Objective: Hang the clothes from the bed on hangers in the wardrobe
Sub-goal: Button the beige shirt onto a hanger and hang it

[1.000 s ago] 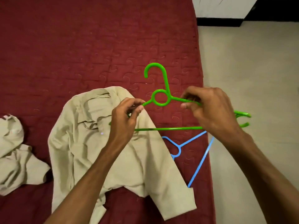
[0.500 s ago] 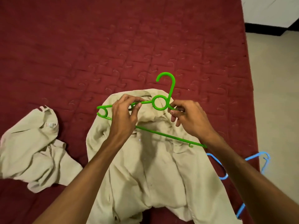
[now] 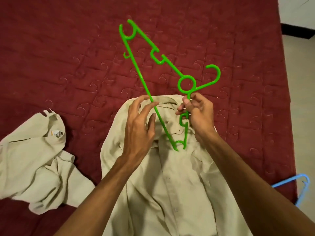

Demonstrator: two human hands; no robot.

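Crumpled beige garment [image 3: 39, 160] lies at the left on the bed [image 3: 68, 57], apart from the shirt. Left hand [image 3: 139, 132] is released, its fingers spread and loosely extended beside the long bar of the green hanger [image 3: 187, 91], grasping nothing. Beige shirt [image 3: 170, 184] lies flat on the bed, collar away from the person. The hanger is tilted steeply over it, lower end at the collar. Right hand [image 3: 199, 114] pinches the hanger's arm just below the ring. Blue hanger [image 3: 301, 186] sits at the bed's right edge.

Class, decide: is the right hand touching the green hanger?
Touching. The head view shows the right hand pinching one arm of the green hanger just below its ring.
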